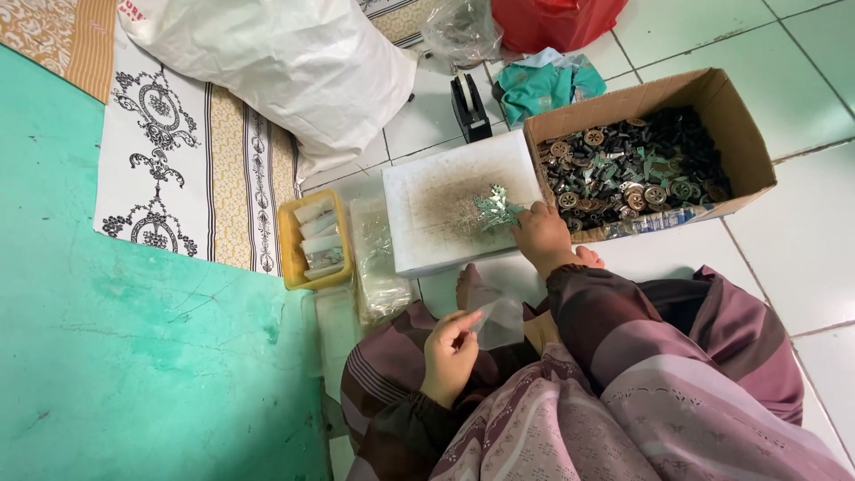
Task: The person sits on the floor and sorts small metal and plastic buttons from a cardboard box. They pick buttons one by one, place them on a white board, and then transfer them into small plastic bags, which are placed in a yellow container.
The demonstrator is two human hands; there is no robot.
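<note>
Seated on the tiled floor (802, 232), a person works over a white board (436, 214) at the frame's centre. Right hand (541, 233) rests at the board's right edge, fingers pinched on a small cluster of silvery-green metal pieces (495, 210) that lies on the board's grubby, brown-dusted middle. Left hand (450, 352), lower centre, grips one small clear plastic bag (494, 316) between thumb and fingers; the bag is thin, see-through, and held above the lap. One cardboard box (730, 134), open-topped, sits just right of the board, touching it, heaped with dark parts and round wheel-like pieces too many to count. One yellow tray (291, 249) left of the board holds a stack of pale packets, count unclear. A sheaf of clear bags (378, 258) lies between tray and board. One black tape dispenser (469, 107) stands above the board; one large white sack (285, 62) fills the upper left; a red bag (552, 18) at top centre, teal cloth (543, 85) below it. Patterned mat (178, 151) and green floor covering (134, 356) take the left side. Open tile lies right of the box and at lower right; the board is hemmed in left, right and above.
</note>
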